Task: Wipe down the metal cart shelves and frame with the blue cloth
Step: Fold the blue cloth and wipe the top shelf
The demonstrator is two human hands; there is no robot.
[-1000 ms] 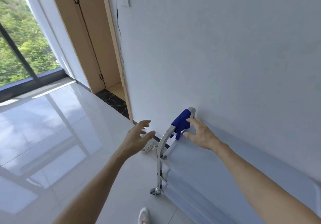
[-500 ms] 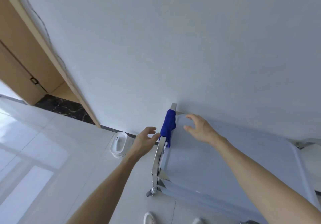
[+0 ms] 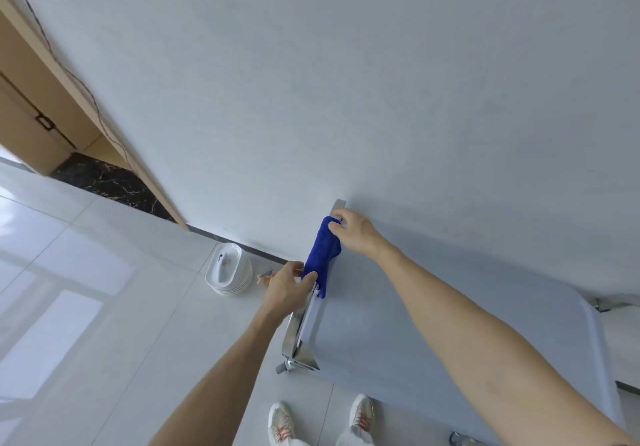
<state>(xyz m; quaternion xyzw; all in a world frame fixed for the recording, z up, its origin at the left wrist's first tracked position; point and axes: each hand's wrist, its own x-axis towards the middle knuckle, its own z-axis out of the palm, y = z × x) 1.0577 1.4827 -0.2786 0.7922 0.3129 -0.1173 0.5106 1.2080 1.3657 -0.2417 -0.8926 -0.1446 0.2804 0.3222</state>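
- White shoes (image 3: 323, 423) with red laces stand on the pale tiled floor (image 3: 104, 324), nearest the viewer, just in front of the metal cart (image 3: 450, 348).
- Metal cart: its flat grey top shelf fills the lower right of the view and stands against the white wall (image 3: 346, 82). A caster shows under the cart's near left corner.
- Cart handle rail (image 3: 299, 324): a bright metal bar that runs along the cart's left end, from the near corner away to the wall.
- Left hand (image 3: 285, 289): placed at the outer side of the cart's handle rail, about midway along it. Its thumb and fingers pinch the lower end of the blue cloth (image 3: 322, 255).
- Blue cloth: draped lengthwise over the far half of the cart's handle rail, with a short tail hanging onto the shelf edge.
- Right hand (image 3: 356, 234): reaches across the cart's top shelf to the far end of the rail, near the wall. Its fingertips curl onto the upper end of the cloth and grip it there.
- White dish stack (image 3: 228, 270): oval bowls or plates on the floor to the left of the cart, close to the wall's dark skirting. A small tan item lies between the stack and the cart; it is too small to identify.
- Wooden door frame (image 3: 69, 99): farther left of the cart along the same wall, with a dark marbled threshold (image 3: 110, 182) at its foot and a thin cable running along the frame's edge.
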